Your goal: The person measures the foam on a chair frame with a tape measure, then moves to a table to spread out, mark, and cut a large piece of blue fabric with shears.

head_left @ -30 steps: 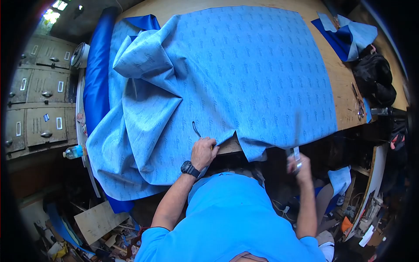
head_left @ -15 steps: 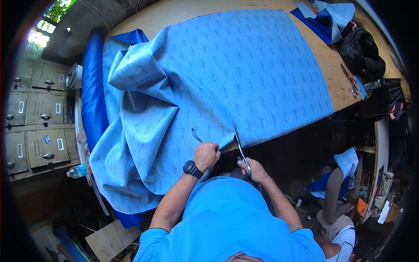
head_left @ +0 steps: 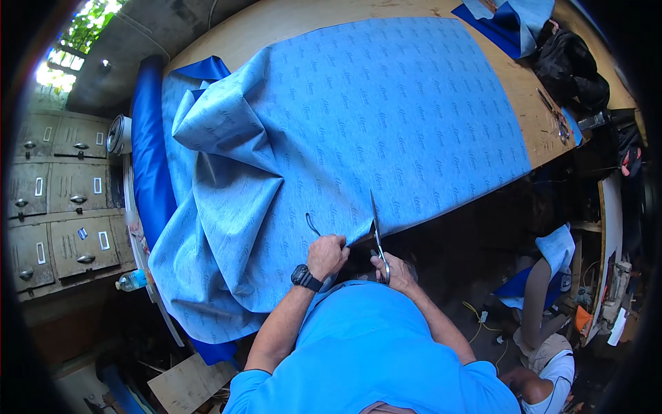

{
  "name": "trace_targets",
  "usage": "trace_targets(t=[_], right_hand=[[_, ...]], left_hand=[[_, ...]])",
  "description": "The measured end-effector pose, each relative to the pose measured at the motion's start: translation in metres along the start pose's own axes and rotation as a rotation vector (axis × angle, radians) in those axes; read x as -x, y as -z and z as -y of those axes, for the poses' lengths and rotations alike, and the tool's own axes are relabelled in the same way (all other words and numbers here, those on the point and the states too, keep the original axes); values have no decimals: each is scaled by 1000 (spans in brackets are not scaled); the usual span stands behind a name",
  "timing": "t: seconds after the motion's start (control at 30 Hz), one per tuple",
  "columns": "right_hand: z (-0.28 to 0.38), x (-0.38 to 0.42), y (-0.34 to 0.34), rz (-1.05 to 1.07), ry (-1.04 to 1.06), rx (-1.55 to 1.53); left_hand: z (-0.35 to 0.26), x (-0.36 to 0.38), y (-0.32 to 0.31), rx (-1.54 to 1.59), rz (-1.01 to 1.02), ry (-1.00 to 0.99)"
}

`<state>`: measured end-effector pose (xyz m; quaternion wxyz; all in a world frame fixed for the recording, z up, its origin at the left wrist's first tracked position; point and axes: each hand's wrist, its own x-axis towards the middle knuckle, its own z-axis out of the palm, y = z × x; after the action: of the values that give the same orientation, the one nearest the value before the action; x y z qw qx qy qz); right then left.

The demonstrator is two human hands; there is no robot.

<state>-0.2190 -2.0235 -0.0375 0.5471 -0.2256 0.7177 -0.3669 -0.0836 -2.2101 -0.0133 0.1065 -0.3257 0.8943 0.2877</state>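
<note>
Blue printed fabric (head_left: 414, 117) lies over the table, heaped in folds on its left part. At the table's near edge, my left hand (head_left: 327, 255), with a black watch on the wrist, is closed on the fabric's edge. A dark loop lies on the fabric just above it. My right hand (head_left: 398, 271) grips the handles of long scissors (head_left: 378, 243). Their blades are at the fabric's near edge, pointing away from me, with one blade on top of the cloth. A small gap separates my two hands.
A second pair of scissors (head_left: 554, 117) and a black bag (head_left: 569, 72) are on the wooden table (head_left: 507, 76) at the right. Metal drawers (head_left: 76, 186) and a plastic bottle (head_left: 132, 280) stand left. Another person (head_left: 548, 366) is low at the right.
The view has shifted slightly. The scissors' blades look wider apart over the fabric. My left hand keeps its hold on the edge.
</note>
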Motion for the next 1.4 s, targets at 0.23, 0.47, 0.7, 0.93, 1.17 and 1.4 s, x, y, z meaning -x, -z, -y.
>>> trace_targets(t=[0.23,0.47,0.7,0.93,1.17,1.4], right_hand=[[10,0,1,-70,-41,25],[28,-19,11,-80,-84,126],[40,-38,16,-15,-25,139],[59,-54,21,-31,-39,129],[71,-78,29,-44,0,116],[86,-112,38,-65,-19,142]], left_hand=[[3,4,4,-23,71,18],[8,8,9,-6,101,29],[6,13,20,37,153,64],[17,20,27,40,163,39],[23,24,45,72,183,75],[44,32,64,76,216,158]])
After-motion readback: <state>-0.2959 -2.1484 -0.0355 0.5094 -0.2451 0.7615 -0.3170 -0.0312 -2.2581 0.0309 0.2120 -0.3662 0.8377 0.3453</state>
